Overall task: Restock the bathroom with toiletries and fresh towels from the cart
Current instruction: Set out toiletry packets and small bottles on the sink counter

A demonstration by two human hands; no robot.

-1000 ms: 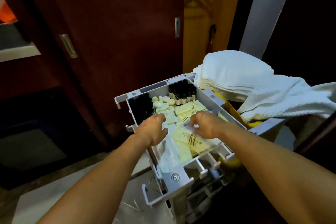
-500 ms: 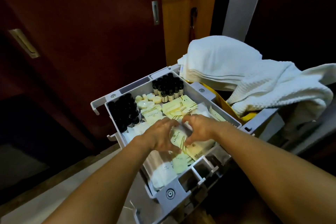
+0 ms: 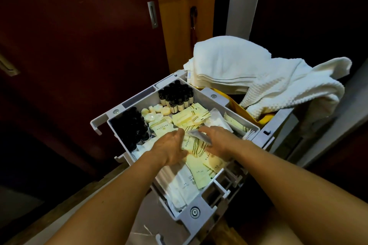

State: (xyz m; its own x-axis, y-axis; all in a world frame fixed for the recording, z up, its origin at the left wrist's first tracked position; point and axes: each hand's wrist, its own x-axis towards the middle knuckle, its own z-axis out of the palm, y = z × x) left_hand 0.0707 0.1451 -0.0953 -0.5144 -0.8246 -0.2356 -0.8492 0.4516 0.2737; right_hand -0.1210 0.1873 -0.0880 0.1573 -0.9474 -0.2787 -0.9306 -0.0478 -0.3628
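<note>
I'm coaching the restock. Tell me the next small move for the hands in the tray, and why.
Probably close the right hand on the pale sachet at its fingers and lift it out: both hands, the left hand too, lie over the loose packets in the grey tray, nothing yet raised.

Two bare hands (image 3: pixel 171 149) reach into one grey plastic cart tray (image 3: pixel 216 97). It holds two clusters of small dark bottles (image 3: pixel 177 95), about seven round cream soaps (image 3: pixel 157 110), and many pale yellow sachets (image 3: pixel 191 117), too overlapped to count. Two white towels (image 3: pixel 239 65) lie beyond the tray's far right corner.
</note>
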